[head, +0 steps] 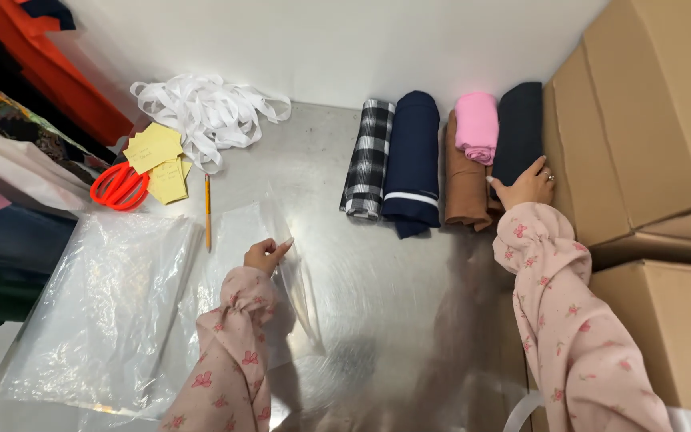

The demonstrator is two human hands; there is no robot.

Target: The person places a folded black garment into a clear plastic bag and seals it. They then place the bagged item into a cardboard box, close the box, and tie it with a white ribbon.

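Right hand point(528, 186): palm and most fingertips hidden, pressed against the black fabric roll point(519, 132) at the table's point(377, 264) right edge; can't tell if it grips or just rests. Left hand point(266, 254): fingertips pinch a clear plastic bag point(281, 264), whose outline is hard to trace against the shiny metal. Both sleeves cut off by bottom edge. Brown roll point(464, 188) mostly covered by the pink roll point(477, 126) on top. Yellow notes point(156, 156) near the back-left corner: writing too small to read, partly under orange scissors point(119, 186). Cardboard boxes point(649, 120) and the fabric stack point(1, 200) at left run out of frame.
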